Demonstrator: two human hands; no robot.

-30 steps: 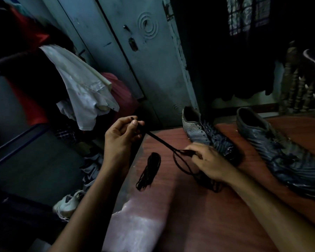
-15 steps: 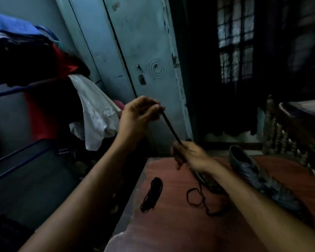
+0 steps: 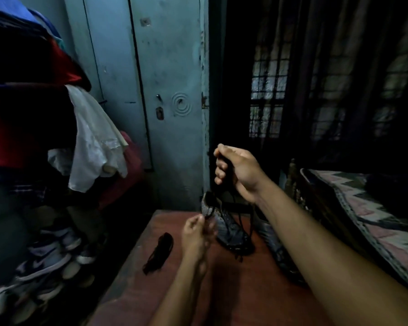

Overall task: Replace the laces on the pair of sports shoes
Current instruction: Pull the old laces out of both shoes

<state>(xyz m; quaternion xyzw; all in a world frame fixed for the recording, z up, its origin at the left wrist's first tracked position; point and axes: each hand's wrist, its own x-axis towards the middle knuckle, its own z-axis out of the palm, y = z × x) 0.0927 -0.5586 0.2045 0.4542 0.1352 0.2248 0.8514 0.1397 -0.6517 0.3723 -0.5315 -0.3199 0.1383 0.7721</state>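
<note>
My right hand (image 3: 236, 169) is raised above the table and grips a black lace (image 3: 239, 217) that hangs down in loops. Lower down, my left hand (image 3: 197, 234) pinches the same lace near its lower part; the hand is blurred. Behind the hanging lace a dark sports shoe (image 3: 229, 228) lies on the reddish-brown table (image 3: 233, 290). The second shoe (image 3: 275, 245) sits to its right, mostly hidden by my right forearm. A bundled black lace (image 3: 159, 252) lies on the table to the left of my left hand.
A pale blue door (image 3: 165, 90) stands straight ahead. Clothes hang on a rack (image 3: 57, 128) at left, with several shoes (image 3: 45, 257) on the floor below. A bed with a patterned cover (image 3: 375, 215) lies at right. A barred window (image 3: 269, 95) is behind.
My right hand has lifted up with the lace. My left hand has dropped from high at left down to the table level near the shoe. The camera has tilted upward.
</note>
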